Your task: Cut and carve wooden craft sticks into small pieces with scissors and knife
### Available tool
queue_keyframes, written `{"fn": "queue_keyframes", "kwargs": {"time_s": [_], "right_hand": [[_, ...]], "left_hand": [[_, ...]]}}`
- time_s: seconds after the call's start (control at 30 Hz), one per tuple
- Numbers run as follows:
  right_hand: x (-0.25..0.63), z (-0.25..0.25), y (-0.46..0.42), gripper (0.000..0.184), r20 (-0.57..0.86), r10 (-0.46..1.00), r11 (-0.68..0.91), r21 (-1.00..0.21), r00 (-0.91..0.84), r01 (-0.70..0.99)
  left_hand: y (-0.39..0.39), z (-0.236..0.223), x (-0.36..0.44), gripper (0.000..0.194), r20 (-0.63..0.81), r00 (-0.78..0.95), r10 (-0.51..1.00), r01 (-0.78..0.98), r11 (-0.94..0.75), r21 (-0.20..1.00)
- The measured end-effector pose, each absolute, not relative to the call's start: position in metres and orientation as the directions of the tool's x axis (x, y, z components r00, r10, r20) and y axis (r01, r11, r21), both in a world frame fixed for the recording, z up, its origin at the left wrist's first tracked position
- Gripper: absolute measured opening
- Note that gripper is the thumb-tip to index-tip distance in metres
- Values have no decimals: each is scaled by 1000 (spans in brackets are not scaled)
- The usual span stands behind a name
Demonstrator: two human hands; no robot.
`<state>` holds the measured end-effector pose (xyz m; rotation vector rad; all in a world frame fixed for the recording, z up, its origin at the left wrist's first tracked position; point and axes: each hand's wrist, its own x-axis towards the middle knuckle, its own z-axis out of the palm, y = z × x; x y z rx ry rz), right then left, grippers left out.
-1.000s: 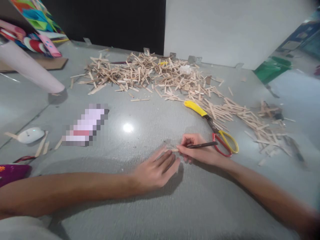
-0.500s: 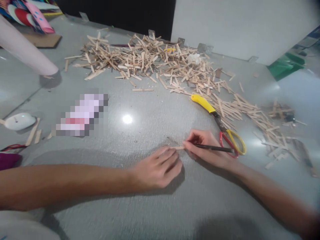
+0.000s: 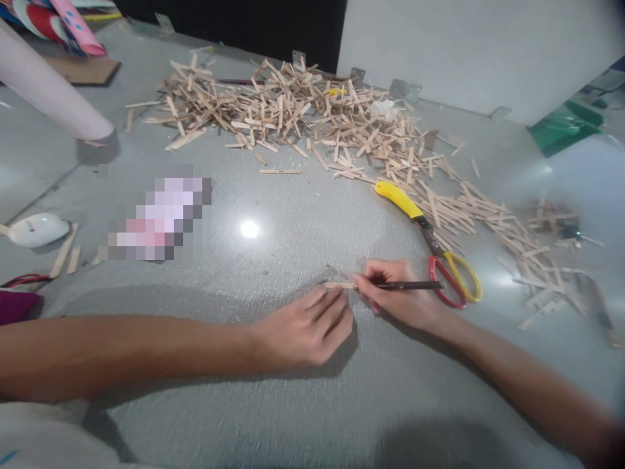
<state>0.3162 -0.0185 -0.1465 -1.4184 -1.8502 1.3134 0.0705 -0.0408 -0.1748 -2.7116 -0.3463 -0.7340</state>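
My left hand point(image 3: 312, 326) rests on the grey table, its fingers closed on a short, flat wooden stick point(image 3: 339, 285). The stick lies crosswise between my two hands. On its right side, my right hand point(image 3: 393, 293) grips a dark pencil point(image 3: 417, 285) in a writing hold. The pencil's rear end points right and its tip is hidden by my fingers, which are at the stick's right end. Just beyond the right hand lie scissors point(image 3: 459, 273) with one red and one yellow loop. A yellow-handled tool point(image 3: 398, 198) meets their dark blades.
A long heap of wooden sticks point(image 3: 288, 111) spreads along the back and down the right side. One single stick point(image 3: 280, 171) lies in front of it. At left are a blurred-out pinkish object point(image 3: 163, 215), a white computer mouse point(image 3: 39, 230) and a pale tube point(image 3: 58, 91).
The pencil's rear end has swung to a flatter angle and shifted slightly left. The right fingers have moved a little left, and more of the stick shows beside the left fingertips.
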Motion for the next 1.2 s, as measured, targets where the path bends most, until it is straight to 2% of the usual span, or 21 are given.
{"fn": "queue_keyframes", "kwargs": {"time_s": [0.3,1.2], "right_hand": [[315,-148,-17,44,-179,918,8,-884,-353,467],[317,-158,-17,45,-130,928,36,-902,-348,431]], "left_hand": [[-41,-174,71,21,496,857,140,318,-901,-296],[-39,-169,72,21,510,851,126,322,-893,-316]]}}
